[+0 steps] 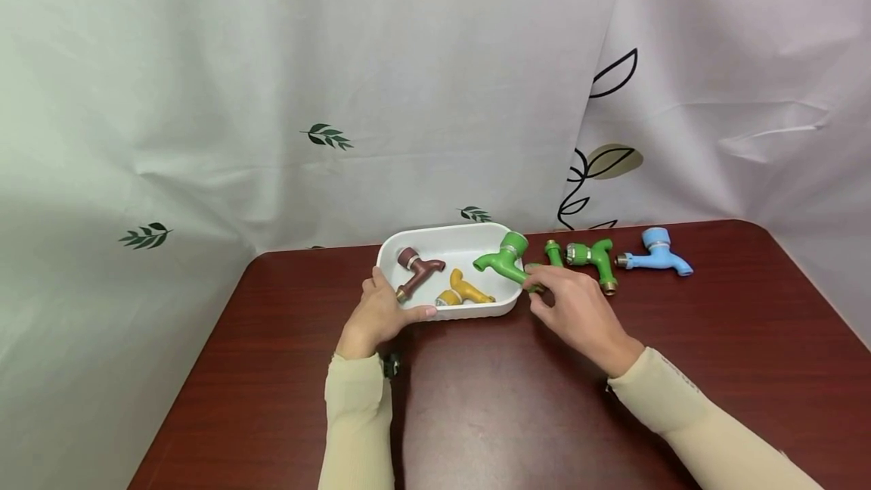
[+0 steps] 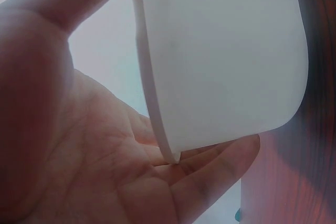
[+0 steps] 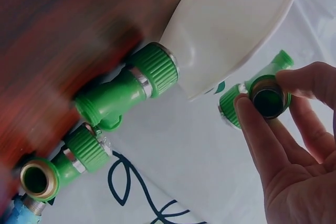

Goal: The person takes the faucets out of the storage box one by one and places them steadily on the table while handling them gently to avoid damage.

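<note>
Green plastic tap with a ribbed round knob and a metal-threaded end (image 1: 506, 261) is pinched by its threaded end between the thumb and fingers of the right hand (image 1: 578, 316), over the right end of a white, round-cornered, shallow tray (image 1: 469, 312); whether it touches the tray floor, I cannot tell. The left hand (image 1: 381, 312) grips the tray's left end, thumb on the near rim and fingers around the side. Inside, a yellow tap with a silvery-collared knob (image 1: 465, 288) lies near the front wall, and a maroon tap with a brass end (image 1: 423, 271) lies farther left. Two taps are thus in, the green one seems about to join them, and three remain outside, so I would judge the loading roughly halfway. Those three lie to the right on the reddish-brown wooden table (image 1: 510, 399): a brass-ended green tap partly behind the right hand (image 1: 554, 255), a second green tap with a brass thread (image 1: 602, 259), and a light-blue tap with a metal thread (image 1: 658, 256). Behind hangs a pale, leaf-printed curtain (image 1: 435, 97).
</note>
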